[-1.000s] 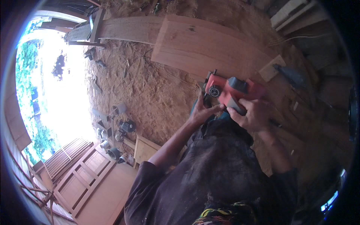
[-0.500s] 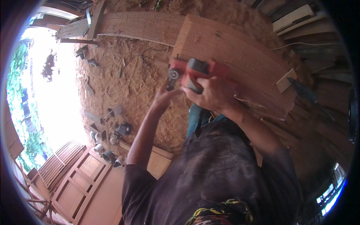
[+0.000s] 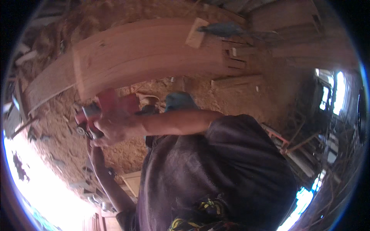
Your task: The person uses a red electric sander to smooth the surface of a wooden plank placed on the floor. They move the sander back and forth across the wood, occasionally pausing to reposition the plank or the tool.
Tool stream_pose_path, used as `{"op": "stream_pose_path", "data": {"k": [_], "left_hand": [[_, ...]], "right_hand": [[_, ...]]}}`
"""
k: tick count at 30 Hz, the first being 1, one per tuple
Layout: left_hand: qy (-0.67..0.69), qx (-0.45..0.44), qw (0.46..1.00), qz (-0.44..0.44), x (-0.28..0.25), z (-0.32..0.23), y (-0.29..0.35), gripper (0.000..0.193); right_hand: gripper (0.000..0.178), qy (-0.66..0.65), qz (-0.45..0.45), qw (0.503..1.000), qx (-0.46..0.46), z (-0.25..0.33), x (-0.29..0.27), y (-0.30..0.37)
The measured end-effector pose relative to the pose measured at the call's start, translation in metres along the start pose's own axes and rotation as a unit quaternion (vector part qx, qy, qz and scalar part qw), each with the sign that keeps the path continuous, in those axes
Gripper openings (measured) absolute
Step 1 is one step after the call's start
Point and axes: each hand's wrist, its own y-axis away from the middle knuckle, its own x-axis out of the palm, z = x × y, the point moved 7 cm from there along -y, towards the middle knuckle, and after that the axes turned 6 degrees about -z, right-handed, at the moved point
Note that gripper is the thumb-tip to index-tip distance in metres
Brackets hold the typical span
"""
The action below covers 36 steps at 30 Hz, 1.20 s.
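A red electric planer [image 3: 115, 102] with a dark front knob is held off the near left end of a wide reddish board [image 3: 146, 52]. My right hand [image 3: 115, 127] is closed round its handle, the fingers smeared by motion. My left hand [image 3: 94, 144] is at the planer's front end, just below the right one, closed against it; its fingertips are partly hidden. On the board's far right part lies a small pale wood block [image 3: 195, 33], with a dark, elongated object [image 3: 221, 29] resting against it.
Wood shavings [image 3: 50, 125] cover the ground under and around the board. A narrower plank [image 3: 48, 86] extends to the left. Stacked timber pieces [image 3: 300, 158] stand at the right. A pale wooden panel [image 3: 133, 181] lies near my left forearm.
The planer, in both hands, has come off the board toward me and to its left end. My view has swung to the right, so the board appears further left.
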Motion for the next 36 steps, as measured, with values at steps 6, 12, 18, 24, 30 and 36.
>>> {"op": "stream_pose_path", "data": {"k": [6, 12, 18, 24, 30, 36], "left_hand": [[-0.020, -0.154, 0.987, -0.050, 0.129, 0.084, 0.037, 0.084], [0.022, -0.150, 0.988, -0.042, 0.210, 0.116, 0.044, 0.082], [-0.071, -0.145, 0.986, -0.048, 0.341, 0.116, 0.063, 0.070], [0.022, -0.162, 0.986, -0.018, 0.467, 0.117, 0.074, 0.088], [-0.062, -0.084, 0.994, 0.037, 0.545, 0.097, 0.042, 0.114], [-0.037, -0.092, 0.995, -0.014, 0.571, 0.094, 0.027, 0.133]], "right_hand": [[0.072, -0.017, 0.102, 0.991, 0.081, -0.053, -0.057, 0.111], [0.078, 0.023, 0.126, 0.988, 0.091, -0.092, -0.116, 0.172], [0.077, 0.010, 0.055, 0.994, 0.095, -0.139, -0.193, 0.254], [0.067, 0.053, 0.029, 0.992, 0.108, -0.161, -0.296, 0.308], [0.054, 0.109, -0.039, 0.990, 0.075, -0.200, -0.361, 0.320], [0.048, 0.101, -0.014, 0.993, 0.063, -0.224, -0.371, 0.312]]}}
